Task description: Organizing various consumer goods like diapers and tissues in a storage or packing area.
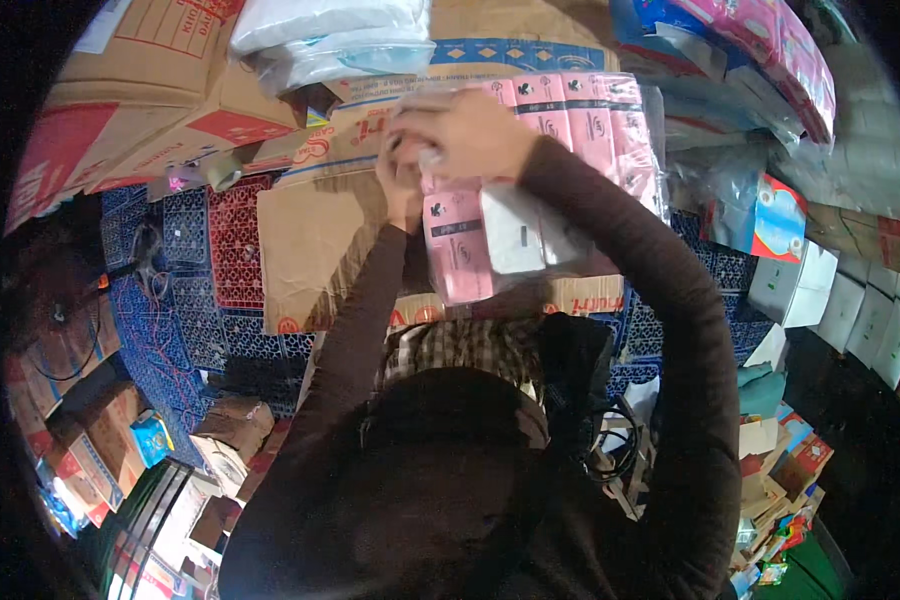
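Observation:
A clear plastic bag of small pink packets (pixel 457 259) lies before me on flattened cardboard (pixel 322 240), with some white packets (pixel 511 232) among the pink ones. At the bag's upper left corner my two hands meet. My right hand (pixel 476 135) reaches across the bag, its fingers bent and blurred over gathered plastic. Just to the left and lower, my left hand (pixel 401 184) is at the same corner, partly hidden behind the right. Whether each hand grips the plastic cannot be made out fully.
White plastic-wrapped packs (pixel 337 30) lie beyond the cardboard. Large cartons (pixel 157 97) stand at the upper left, and a pink wrapped pack (pixel 772 60) is at the upper right. White boxes (pixel 795 285) line the right side. Blue plastic grating (pixel 195 315) covers the floor.

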`<move>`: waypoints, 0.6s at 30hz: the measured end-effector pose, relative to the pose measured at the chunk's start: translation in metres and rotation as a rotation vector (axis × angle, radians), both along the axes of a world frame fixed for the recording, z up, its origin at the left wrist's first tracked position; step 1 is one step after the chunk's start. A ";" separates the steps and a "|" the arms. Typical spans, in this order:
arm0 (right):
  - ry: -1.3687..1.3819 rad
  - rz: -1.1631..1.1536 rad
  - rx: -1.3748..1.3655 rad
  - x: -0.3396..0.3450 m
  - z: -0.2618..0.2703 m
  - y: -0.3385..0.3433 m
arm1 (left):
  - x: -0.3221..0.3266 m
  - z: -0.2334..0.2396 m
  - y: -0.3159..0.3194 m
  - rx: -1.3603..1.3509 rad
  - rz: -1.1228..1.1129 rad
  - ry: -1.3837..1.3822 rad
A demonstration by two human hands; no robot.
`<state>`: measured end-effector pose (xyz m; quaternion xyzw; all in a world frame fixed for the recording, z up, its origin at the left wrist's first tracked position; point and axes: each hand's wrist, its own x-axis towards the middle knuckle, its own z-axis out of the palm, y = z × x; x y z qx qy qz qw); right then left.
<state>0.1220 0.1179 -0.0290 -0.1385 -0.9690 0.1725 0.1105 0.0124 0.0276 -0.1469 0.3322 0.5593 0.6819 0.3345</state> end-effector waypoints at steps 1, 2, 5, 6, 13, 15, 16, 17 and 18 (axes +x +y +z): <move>0.079 -0.043 0.007 0.022 0.003 0.008 | 0.001 0.002 0.001 0.089 -0.011 0.052; 0.100 -0.122 0.002 0.047 0.006 0.013 | 0.002 0.005 0.000 0.085 -0.009 0.056; 0.073 -0.484 -0.054 0.120 0.015 0.021 | 0.005 0.017 -0.001 -0.060 0.022 0.072; 0.075 -0.519 -0.083 0.143 0.018 0.020 | 0.005 0.020 0.000 -0.074 0.010 0.053; 0.167 -0.547 -0.307 0.196 0.025 -0.030 | 0.003 0.021 0.002 -0.088 -0.038 -0.016; 0.129 -0.550 -0.331 0.187 0.024 -0.042 | 0.003 0.018 0.001 -0.113 -0.047 -0.020; 0.158 -0.567 -0.264 0.178 0.022 -0.040 | 0.003 0.017 0.001 -0.173 -0.076 -0.042; 0.184 -0.592 -0.196 0.169 0.019 -0.035 | 0.003 0.017 0.001 -0.152 -0.082 -0.027; 0.158 -0.613 -0.205 0.159 0.016 -0.021 | 0.003 0.017 0.001 -0.141 -0.087 -0.028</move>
